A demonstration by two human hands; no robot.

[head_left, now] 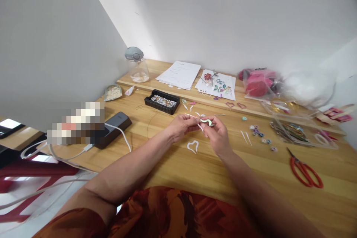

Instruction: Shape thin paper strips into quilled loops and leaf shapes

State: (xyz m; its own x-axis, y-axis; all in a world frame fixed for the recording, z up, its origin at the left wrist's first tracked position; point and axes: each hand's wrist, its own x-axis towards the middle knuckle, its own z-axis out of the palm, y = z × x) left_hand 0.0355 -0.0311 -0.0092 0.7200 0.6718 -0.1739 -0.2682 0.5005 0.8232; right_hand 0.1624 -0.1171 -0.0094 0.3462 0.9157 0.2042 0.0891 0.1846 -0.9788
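Note:
My left hand [182, 126] and my right hand [216, 132] meet above the middle of the wooden table. In my right hand's pinch is a pale green wavy piece [206, 122] with a light edge. My left fingers are pressed together beside it; a thin gold-coloured strand [191, 115] shows along them, but what they grip is too small to make out. A narrow white strip [200, 128] hangs between the hands. On the wood below lies a white heart-shaped outline [193, 146]. Small leaf-shaped pieces [192, 103] lie just beyond my fingers.
A black tray [174, 108] of beads stands behind my left hand. Red-handled scissors [305, 171] lie at right, near thread spools [256, 131] and a clear box [295, 130]. Papers [178, 74] and a jar [138, 70] sit at the back. A power bank [119, 122] with cables is left.

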